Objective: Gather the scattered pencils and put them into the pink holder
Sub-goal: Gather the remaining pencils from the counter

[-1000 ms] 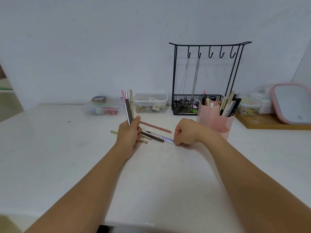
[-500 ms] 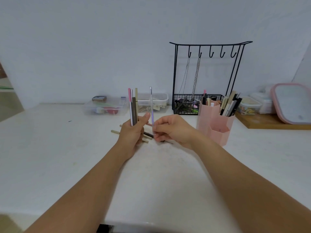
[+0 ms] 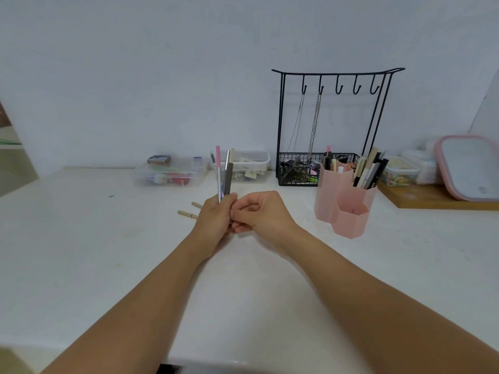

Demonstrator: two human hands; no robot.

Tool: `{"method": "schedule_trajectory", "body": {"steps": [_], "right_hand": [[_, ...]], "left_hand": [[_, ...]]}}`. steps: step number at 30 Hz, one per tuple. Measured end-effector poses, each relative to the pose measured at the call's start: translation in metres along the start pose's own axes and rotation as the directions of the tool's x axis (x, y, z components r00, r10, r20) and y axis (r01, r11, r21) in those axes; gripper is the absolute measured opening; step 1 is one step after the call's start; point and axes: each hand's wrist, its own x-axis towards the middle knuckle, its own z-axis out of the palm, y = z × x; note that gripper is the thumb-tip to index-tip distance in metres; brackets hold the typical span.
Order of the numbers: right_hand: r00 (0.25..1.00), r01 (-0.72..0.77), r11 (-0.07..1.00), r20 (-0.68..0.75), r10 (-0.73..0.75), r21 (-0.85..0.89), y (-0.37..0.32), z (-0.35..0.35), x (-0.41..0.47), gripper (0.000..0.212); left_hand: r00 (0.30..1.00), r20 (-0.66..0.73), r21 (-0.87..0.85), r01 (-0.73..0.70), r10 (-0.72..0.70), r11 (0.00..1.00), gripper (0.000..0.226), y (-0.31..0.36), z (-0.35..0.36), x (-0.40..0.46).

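Note:
My left hand point(image 3: 216, 217) is shut on a bundle of pencils point(image 3: 224, 174) held upright, among them a pink, a silver-lilac and a dark olive one. My right hand point(image 3: 259, 211) is curled with its fingertips pressed against the left hand at the bundle's lower end; what it grips is hidden. Two beige pencils point(image 3: 186, 214) lie on the white table just left of my left hand. The pink holder point(image 3: 348, 211) stands to the right, with several pens and pencils point(image 3: 370, 171) in its back compartments and a low front compartment.
A black wire rack point(image 3: 334, 125) with hooks, chains and a basket stands behind the holder. Two clear plastic boxes point(image 3: 172, 175) sit along the wall. At the far right a wooden board point(image 3: 432, 197) carries small tubs and a pink-rimmed lid point(image 3: 469, 168).
My right hand picked a lilac pencil off the table, lifted it and brought it into the bundle in my left hand. The hands now touch.

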Motion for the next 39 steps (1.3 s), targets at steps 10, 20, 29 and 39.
{"method": "schedule_trajectory", "body": {"steps": [10, 20, 29, 39], "right_hand": [[0.998, 0.026, 0.64, -0.012, -0.055, -0.768, -0.02, -0.059, 0.012, 0.012], [0.984, -0.067, 0.452, 0.015, 0.177, -0.89, -0.021, -0.068, 0.008, 0.015], [0.964, -0.159, 0.618, 0.014, 0.265, -0.77, -0.018, -0.075, 0.01, 0.013], [0.986, -0.151, 0.988, 0.074, 0.153, -0.026, -0.024, -0.048, 0.006, 0.005]], "left_hand": [[0.996, -0.087, -0.076, -0.013, 0.006, 0.997, 0.029, -0.004, -0.006, 0.008], [0.976, -0.186, -0.202, 0.071, -0.109, 0.977, 0.043, 0.001, -0.008, 0.01], [0.975, -0.185, -0.184, 0.091, -0.125, 0.979, 0.037, 0.001, -0.009, 0.008], [0.997, -0.048, -0.162, 0.045, -0.054, 0.986, 0.04, 0.004, -0.005, 0.002]]}}
